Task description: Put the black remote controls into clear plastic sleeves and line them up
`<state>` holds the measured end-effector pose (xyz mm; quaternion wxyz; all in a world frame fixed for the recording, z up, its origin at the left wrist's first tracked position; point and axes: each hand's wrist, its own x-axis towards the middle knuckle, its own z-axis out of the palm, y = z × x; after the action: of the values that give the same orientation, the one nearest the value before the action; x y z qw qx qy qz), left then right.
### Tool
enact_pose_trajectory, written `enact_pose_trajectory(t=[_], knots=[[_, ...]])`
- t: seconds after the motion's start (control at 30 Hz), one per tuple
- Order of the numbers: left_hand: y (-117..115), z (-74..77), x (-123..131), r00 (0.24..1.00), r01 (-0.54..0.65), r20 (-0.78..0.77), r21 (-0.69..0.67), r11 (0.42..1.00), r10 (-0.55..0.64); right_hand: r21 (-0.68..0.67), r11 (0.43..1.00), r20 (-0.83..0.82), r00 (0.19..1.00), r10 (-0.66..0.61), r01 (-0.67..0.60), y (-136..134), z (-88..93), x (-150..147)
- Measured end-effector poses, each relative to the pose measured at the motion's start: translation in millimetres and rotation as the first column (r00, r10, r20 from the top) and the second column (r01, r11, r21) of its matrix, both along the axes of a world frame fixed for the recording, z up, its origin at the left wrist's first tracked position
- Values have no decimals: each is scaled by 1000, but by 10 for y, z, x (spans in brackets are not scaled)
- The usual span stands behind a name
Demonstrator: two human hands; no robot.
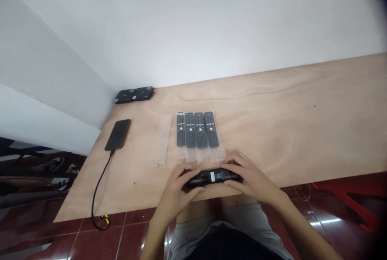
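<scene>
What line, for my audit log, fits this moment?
left hand: holds black remote, white label | right hand: holds its other end | beside: four remotes in clear sleeves

The label (213, 177) on the black remote (199, 179) looks too small to read.

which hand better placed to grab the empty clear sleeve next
Left, probably: the left hand sits nearer the empty sleeve, while the right hand is farther, across the black remote.

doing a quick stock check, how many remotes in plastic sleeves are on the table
4, side by side on the plywood table in clear plastic sleeves: leftmost remote, second remote, third remote, rightmost remote.
</scene>
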<state>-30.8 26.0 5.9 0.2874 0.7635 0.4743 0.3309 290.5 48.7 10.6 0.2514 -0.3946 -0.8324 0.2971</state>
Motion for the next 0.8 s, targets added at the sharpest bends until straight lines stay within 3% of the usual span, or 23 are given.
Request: enact_pose_trajectory(t=[0.27,0.63,0.73,0.8], knots=[[26,24,107,992,39,-123,3,999,-38,8,999,7,999,42,-42,9,42,-27],[46,105,142,998,50,-41,-40,998,-51,34,996,-8,997,80,-80,10,12,-23],[81,123,-136,994,-108,4,24,994,108,37,998,-78,995,61,-59,-11,6,5],[152,100,-425,961,-263,-44,165,951,273,8,1000,-111,994,25,-24,-16,12,26]])
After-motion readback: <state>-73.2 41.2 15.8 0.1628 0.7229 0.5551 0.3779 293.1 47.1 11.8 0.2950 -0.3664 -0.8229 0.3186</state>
